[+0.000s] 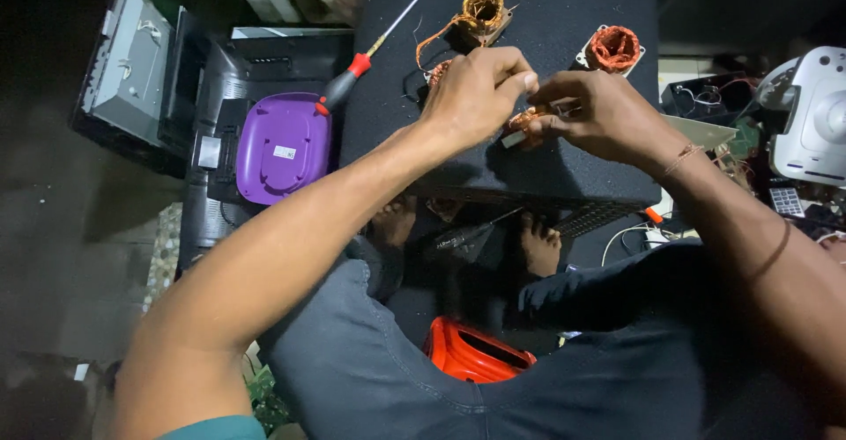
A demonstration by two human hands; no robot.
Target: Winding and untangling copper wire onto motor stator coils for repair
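Two bare hands meet over a dark, felt-like rectangular surface (564,17), and between them sits a small copper-wound coil piece (522,123) with a pale plastic part at its lower end. The left hand (476,92) comes in from above the piece, its fingertips (527,79) pinched shut on something very fine, probably a strand of copper wire, though the strand itself is too thin to make out. The right hand (599,114) closes its grip around the piece from the far side, holding it just off the surface or resting on it; which of the two cannot be told.

Beyond the grip, farther up the surface, stand a brown copper coil on a square frame (483,10) with loose wire trailing from it, and a reddish copper coil in a white frame (614,48). To the left of the grip lies a long screwdriver with a red and black handle (348,77), its shaft pointing away, and past it a purple rounded plastic casing (282,145). Below the grip, under the surface's edge, an orange plastic stool (471,352) shows between the knees.

Judged from this, the step in hand is drawing wire off the small winding. Any next pull would call for a steady hold by the right hand and a gentle, even tug, so the thin strand does not snap.
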